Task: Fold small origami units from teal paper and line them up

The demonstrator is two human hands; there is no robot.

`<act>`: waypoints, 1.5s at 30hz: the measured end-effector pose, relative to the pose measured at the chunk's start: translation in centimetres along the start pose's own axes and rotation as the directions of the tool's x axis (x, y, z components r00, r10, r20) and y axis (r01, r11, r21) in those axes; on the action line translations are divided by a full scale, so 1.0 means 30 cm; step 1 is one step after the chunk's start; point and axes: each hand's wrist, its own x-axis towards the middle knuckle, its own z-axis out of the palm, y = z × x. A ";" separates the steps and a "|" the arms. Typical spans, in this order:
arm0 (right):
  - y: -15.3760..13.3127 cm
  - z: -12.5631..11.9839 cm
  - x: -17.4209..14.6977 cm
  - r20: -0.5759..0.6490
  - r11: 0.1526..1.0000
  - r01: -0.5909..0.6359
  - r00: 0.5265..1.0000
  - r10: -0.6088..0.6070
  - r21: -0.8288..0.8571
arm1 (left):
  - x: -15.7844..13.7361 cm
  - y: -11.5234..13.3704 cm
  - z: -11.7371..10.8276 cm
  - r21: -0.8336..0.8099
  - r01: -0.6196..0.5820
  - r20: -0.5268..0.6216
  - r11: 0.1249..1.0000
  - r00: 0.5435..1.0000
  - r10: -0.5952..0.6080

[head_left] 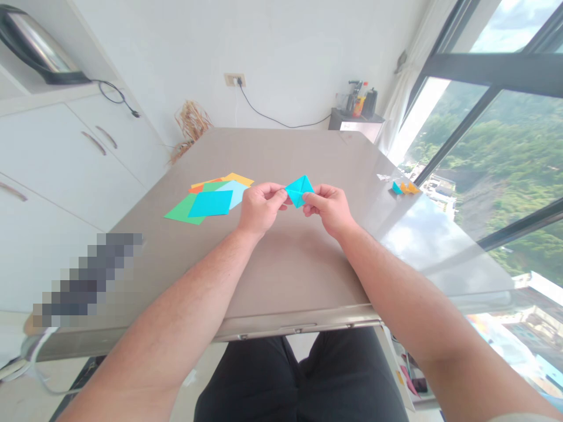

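Observation:
A small piece of folded turquoise paper (pixel 302 186) is held up above the table, its crease lines showing across a diamond shape. My left hand (pixel 263 205) pinches its left corner between thumb and fingers. On the opposite side, my right hand (pixel 326 206) grips the lower right edge, thumb on top. To the left of my hands lies a fanned pile of coloured paper sheets (pixel 211 203) in green, blue, orange and yellow. Small folded paper pieces (pixel 408 187), turquoise and orange, stand at the table's right side.
The grey-brown table (pixel 281 264) spans the view, its front edge near my lap. A blurred-out dark object (pixel 90 281) lies at the left edge. Windows (pixel 505 146) rise on the right. A small cabinet (pixel 356 122) with bottles is behind the table; dried stalks (pixel 191 126) stand back left.

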 end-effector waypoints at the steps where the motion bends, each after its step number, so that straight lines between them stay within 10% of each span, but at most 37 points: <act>1: -0.001 0.000 0.000 0.001 1.000 -0.002 1.000 0.002 0.005 | 0.000 0.000 -0.001 0.029 -0.022 0.000 0.999 1.000 0.022; 18: -0.010 0.004 -0.004 0.020 1.000 -0.002 1.000 0.002 -0.007 | 0.007 0.008 -0.039 0.405 -0.220 0.019 0.887 0.972 0.233; 45: 0.001 0.000 -0.005 0.047 0.999 0.027 0.999 -0.026 -0.029 | 0.008 0.012 -0.005 -0.056 0.062 0.003 0.996 0.998 -0.062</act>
